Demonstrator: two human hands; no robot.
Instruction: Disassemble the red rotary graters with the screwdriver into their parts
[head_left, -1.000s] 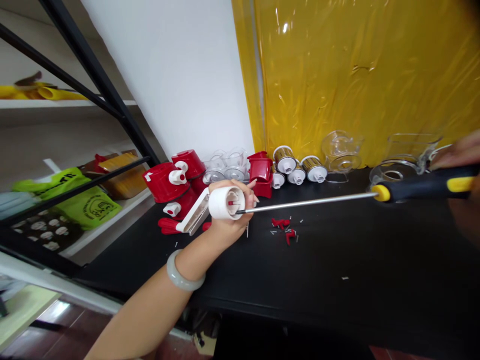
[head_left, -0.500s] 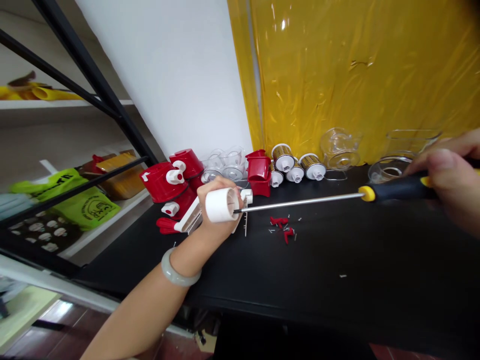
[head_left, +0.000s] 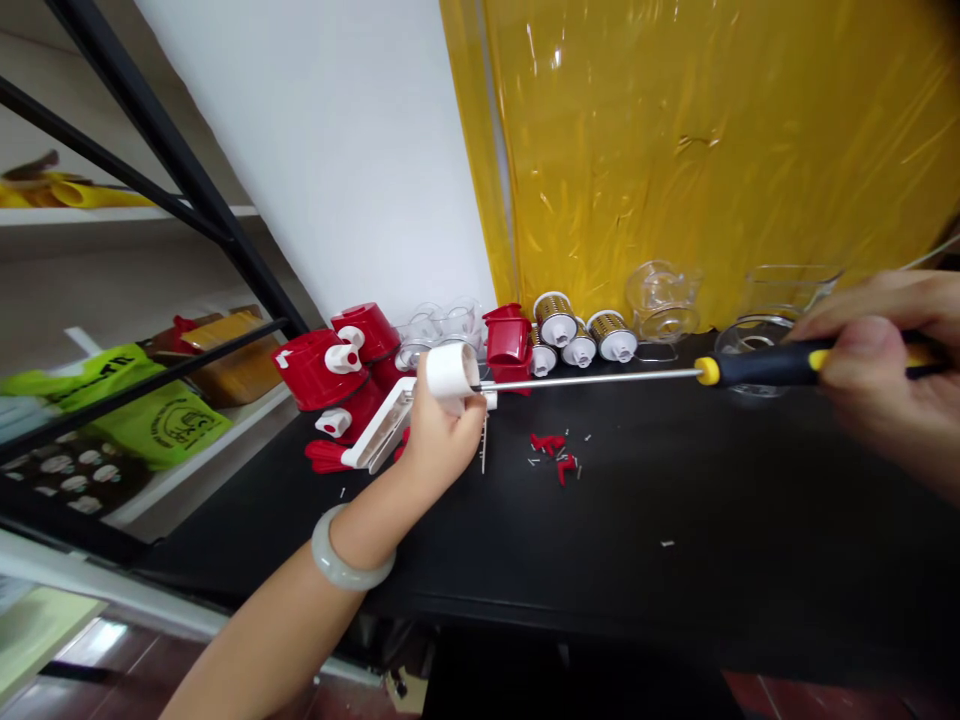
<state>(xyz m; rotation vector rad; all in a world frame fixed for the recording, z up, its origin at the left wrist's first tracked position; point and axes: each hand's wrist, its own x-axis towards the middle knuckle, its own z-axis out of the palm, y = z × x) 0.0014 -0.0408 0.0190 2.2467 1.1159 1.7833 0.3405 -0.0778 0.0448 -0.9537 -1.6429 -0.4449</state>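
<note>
My left hand (head_left: pixel 442 430) is closed around a white plastic cylinder-shaped part (head_left: pixel 448 371), whose open end faces right. In my right hand (head_left: pixel 885 370) is a long screwdriver (head_left: pixel 757 372) with a black and yellow handle, held level. Its thin metal shaft runs left, and the dark tip reaches the mouth of the white part; what it touches inside is hidden. Beyond my left hand lies a white crank handle (head_left: pixel 381 432) with a red grip. Small red parts (head_left: pixel 547 443) and several loose screws (head_left: pixel 587 437) lie to the right of my left hand.
Red plastic housings (head_left: pixel 319 368) stand at the back left of the black table (head_left: pixel 600 560). Along the wall are clear plastic parts (head_left: pixel 459 318), red hoppers (head_left: pixel 508 338), several drum graters (head_left: pixel 555 318) and clear bowls (head_left: pixel 664 300). A shelf rack (head_left: pixel 217 220) rises at left.
My left hand and the white part have risen and the part has tilted. The screwdriver has moved slightly left and up, its tip still at the opening. The view has shifted a little.
</note>
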